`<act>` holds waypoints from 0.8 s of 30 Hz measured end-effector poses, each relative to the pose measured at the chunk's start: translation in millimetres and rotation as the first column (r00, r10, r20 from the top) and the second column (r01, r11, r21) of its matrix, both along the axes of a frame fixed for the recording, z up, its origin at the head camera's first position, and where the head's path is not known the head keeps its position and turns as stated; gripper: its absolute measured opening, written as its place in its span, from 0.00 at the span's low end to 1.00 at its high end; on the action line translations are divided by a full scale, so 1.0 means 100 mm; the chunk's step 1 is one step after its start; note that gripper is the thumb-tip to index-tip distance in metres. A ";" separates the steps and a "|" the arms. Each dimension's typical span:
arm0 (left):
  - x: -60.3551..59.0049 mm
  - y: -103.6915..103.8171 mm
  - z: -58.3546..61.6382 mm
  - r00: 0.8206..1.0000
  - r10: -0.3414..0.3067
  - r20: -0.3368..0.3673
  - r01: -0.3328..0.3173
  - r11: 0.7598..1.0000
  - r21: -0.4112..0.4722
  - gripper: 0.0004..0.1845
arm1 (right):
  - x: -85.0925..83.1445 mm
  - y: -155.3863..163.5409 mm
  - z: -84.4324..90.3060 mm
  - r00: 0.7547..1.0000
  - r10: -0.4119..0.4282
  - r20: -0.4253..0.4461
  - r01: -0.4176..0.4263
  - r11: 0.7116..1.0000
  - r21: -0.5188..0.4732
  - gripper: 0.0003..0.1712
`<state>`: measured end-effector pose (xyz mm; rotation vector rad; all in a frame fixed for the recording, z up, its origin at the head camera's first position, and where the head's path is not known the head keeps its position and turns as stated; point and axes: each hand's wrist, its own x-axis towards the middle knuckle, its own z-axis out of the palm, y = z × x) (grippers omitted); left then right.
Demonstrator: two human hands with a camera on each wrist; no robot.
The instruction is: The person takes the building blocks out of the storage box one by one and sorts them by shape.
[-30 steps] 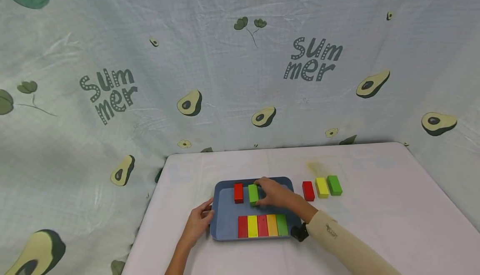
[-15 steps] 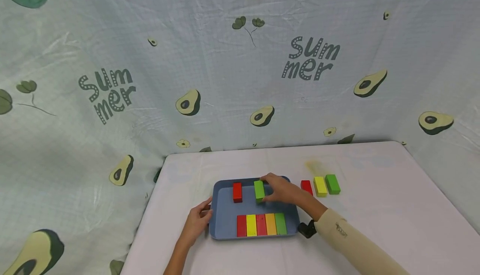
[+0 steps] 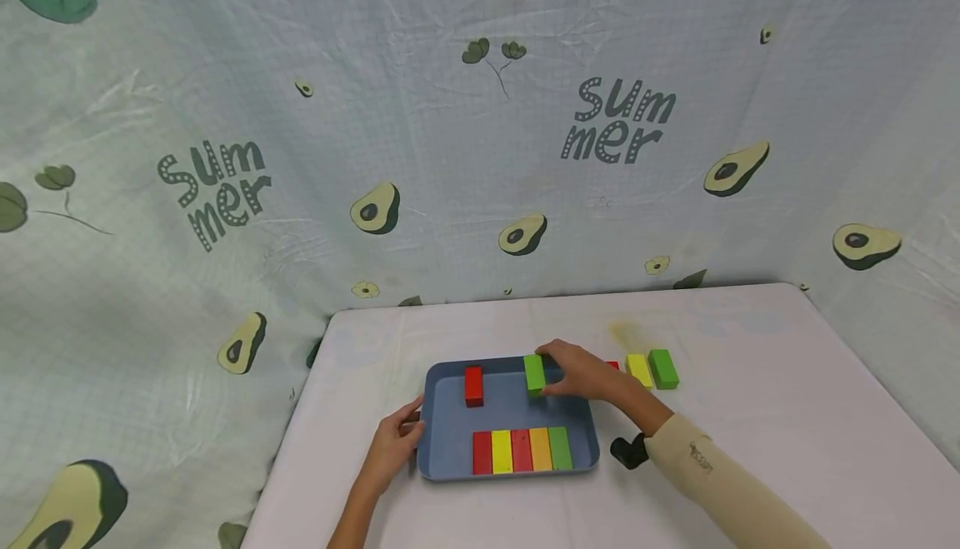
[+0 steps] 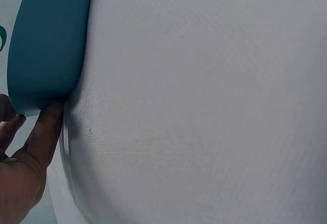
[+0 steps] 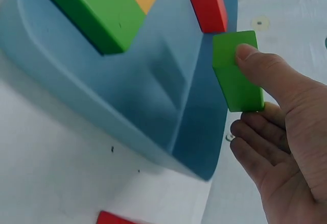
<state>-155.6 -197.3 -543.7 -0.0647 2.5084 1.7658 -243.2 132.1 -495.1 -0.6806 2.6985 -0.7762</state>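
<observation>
My right hand (image 3: 579, 370) pinches a green block (image 3: 534, 375) between thumb and fingers, over the back right part of the blue tray (image 3: 450, 449). In the right wrist view the thumb presses one face of this green block (image 5: 239, 81), with the fingers at its opposite end. A red block (image 3: 474, 386) stands to its left at the tray's back. Along the tray's front lies a row of several blocks, from a red one (image 3: 483, 453) to a green one (image 3: 559, 447). My left hand (image 3: 393, 445) touches the tray's left side with its fingertips (image 4: 53, 106).
On the table (image 3: 712, 466), right of the tray, stand a yellow block (image 3: 639, 370), a green block (image 3: 663, 369) and a red block (image 3: 613, 365) mostly hidden by my right hand. A printed cloth (image 3: 450, 132) hangs behind the table.
My right hand has carried the green block rightward across the back of the tray, away from the red block. The left hand has stayed at the tray's side.
</observation>
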 end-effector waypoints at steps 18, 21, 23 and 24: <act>0.07 0.04 0.15 0.999 -0.036 0.009 0.035 0.999 0.038 0.24 | 0.01 0.22 0.07 1.000 -0.023 -0.018 0.023 1.000 -0.012 0.40; 0.11 0.06 0.27 0.999 -0.046 0.001 0.046 0.998 0.033 0.24 | 0.01 0.26 0.08 0.999 -0.025 -0.021 0.024 1.000 -0.020 0.40; 0.13 0.07 0.32 0.999 -0.046 0.001 0.046 0.999 0.024 0.24 | 0.01 0.29 0.09 1.000 -0.022 -0.022 0.022 0.999 -0.031 0.39; 0.13 0.07 0.34 0.999 -0.046 0.002 0.046 0.999 0.020 0.24 | 0.01 0.30 0.09 1.000 -0.023 -0.021 0.022 0.999 -0.038 0.39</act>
